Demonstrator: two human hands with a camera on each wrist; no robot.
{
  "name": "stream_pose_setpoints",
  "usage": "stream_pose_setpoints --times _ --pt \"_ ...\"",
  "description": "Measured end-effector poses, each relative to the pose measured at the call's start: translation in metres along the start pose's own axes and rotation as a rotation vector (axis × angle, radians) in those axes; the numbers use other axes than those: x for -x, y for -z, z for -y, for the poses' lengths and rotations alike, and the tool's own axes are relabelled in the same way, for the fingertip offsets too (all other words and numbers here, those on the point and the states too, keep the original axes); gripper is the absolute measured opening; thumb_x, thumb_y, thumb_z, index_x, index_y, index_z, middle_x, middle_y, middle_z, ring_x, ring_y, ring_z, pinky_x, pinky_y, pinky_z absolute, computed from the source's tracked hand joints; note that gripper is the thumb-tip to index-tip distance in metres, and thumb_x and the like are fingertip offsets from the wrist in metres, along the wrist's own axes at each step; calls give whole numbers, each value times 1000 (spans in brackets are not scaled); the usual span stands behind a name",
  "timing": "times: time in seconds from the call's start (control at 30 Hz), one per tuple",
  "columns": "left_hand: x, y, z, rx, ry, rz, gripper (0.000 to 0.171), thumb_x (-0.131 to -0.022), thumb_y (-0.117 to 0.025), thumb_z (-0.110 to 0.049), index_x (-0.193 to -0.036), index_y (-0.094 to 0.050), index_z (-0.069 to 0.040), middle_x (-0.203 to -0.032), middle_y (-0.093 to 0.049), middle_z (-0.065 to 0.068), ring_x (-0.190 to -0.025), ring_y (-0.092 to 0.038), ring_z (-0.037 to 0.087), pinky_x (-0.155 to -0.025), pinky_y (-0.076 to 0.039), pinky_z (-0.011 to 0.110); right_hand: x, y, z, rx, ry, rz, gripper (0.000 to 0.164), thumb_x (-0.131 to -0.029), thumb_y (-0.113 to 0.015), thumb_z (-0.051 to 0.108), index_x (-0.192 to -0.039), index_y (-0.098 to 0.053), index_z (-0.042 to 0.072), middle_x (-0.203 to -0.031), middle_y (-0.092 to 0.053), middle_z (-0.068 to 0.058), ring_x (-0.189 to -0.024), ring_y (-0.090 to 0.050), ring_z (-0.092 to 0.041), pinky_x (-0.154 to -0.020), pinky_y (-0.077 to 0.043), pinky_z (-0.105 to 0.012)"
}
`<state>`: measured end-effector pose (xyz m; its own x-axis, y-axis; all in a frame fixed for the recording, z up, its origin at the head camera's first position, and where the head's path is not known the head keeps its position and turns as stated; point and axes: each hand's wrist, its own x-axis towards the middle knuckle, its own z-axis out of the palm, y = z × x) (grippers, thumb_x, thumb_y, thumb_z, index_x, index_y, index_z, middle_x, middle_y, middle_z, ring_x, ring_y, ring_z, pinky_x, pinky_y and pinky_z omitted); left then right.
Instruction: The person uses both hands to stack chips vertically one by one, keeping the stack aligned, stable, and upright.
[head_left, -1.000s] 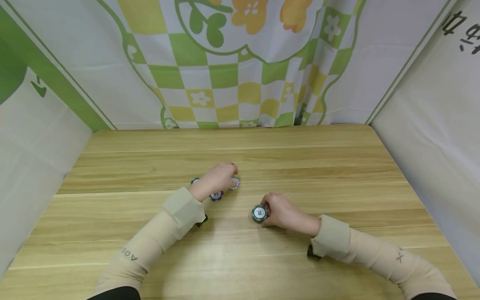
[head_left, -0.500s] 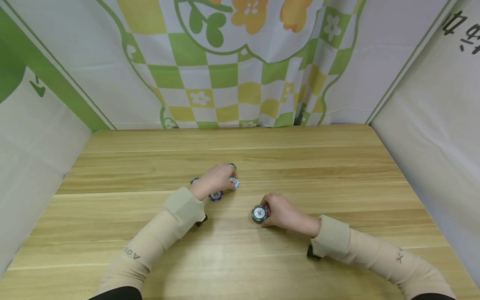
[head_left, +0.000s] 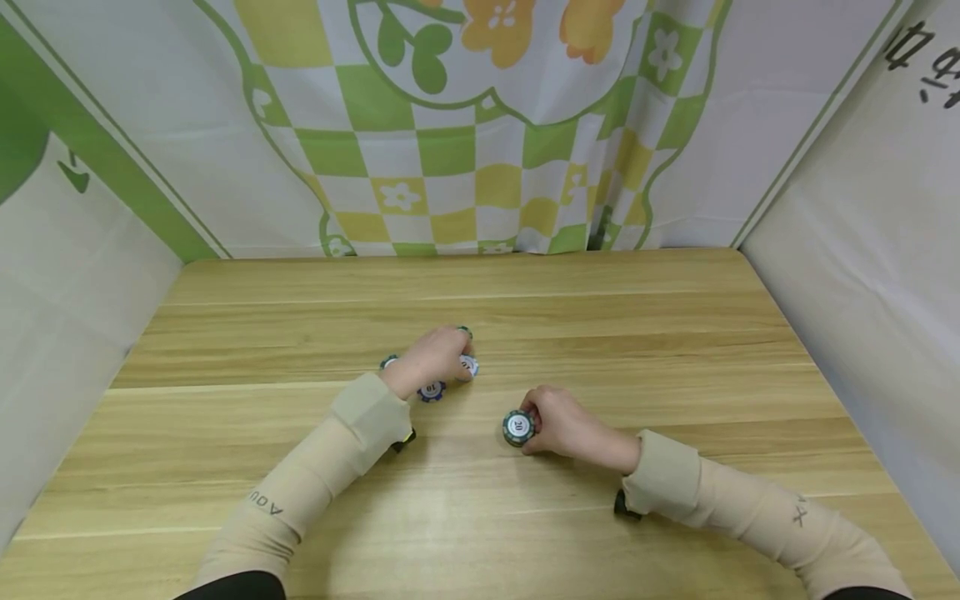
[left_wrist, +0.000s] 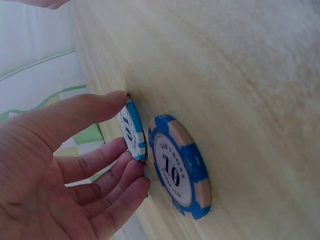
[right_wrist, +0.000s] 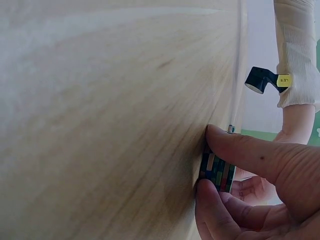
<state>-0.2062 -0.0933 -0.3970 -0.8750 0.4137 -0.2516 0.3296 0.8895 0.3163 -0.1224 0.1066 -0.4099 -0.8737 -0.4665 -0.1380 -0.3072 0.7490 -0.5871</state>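
In the head view my left hand is low over the table. Its thumb and fingertips pinch the rim of a light-blue and white poker chip marked 10, which lies on the wood. A blue and tan poker chip, also marked 10, lies flat nearby, under the heel of the hand in the left wrist view. Nearer the middle, my right hand grips a stack of poker chips by its sides. A green chip numbered 20 tops that stack, whose base is on the table.
Just beyond the left fingertips lies a green-edged chip, mostly covered by the hand. Another green-edged chip shows partly behind the left wrist. The wooden table ends at a checked curtain, with white cloth at both sides.
The left fingers have shifted slightly, uncovering the green-edged chip at their far side and more of the light-blue and white chip's face. My right hand and the stack stay in place.
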Motion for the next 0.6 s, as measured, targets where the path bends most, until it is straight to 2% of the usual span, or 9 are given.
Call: stream_pose_setpoints --times 0.27,0.6 --pt "2 1 0 47 0 4 31 -69 -75 -18 -92 -59 -5 -87 -57 4 -77 -53 17 -67 -46 28 0 0 0 17 7 -6 41 -54 -85 6 -86 -60 -2 -74 -51 -1 -68 -48 -12 -60 -43 -22" --pt "0 -1 1 78 3 7 34 -68 -76 -16 -96 -59 -6 -90 -58 4 -79 -54 17 -69 -47 28 1 0 0 10 3 -3 42 -55 -85 6 -87 -60 -2 -75 -51 -2 -68 -48 -12 -60 -43 -22"
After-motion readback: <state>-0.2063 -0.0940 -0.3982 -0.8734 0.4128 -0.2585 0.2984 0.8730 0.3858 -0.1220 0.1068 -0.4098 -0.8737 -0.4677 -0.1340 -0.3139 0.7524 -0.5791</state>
